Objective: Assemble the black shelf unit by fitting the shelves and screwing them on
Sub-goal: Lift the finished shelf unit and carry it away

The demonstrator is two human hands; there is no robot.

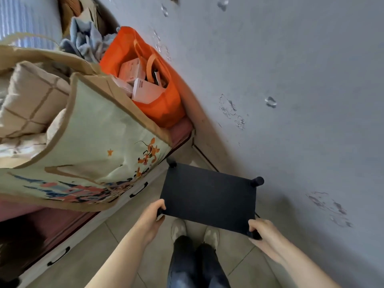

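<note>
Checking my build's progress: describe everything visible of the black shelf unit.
The black shelf unit shows a matte black rectangular top panel, seen from above, with round posts poking up at its two far corners. The left hand grips the near left corner post, the right hand the near right one. It is between bed and wall; everything beneath is hidden.

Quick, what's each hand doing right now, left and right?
Left hand: closed, gripping the near left corner of the black rectangular shelf unit.
Right hand: closed, gripping its near right corner.
</note>
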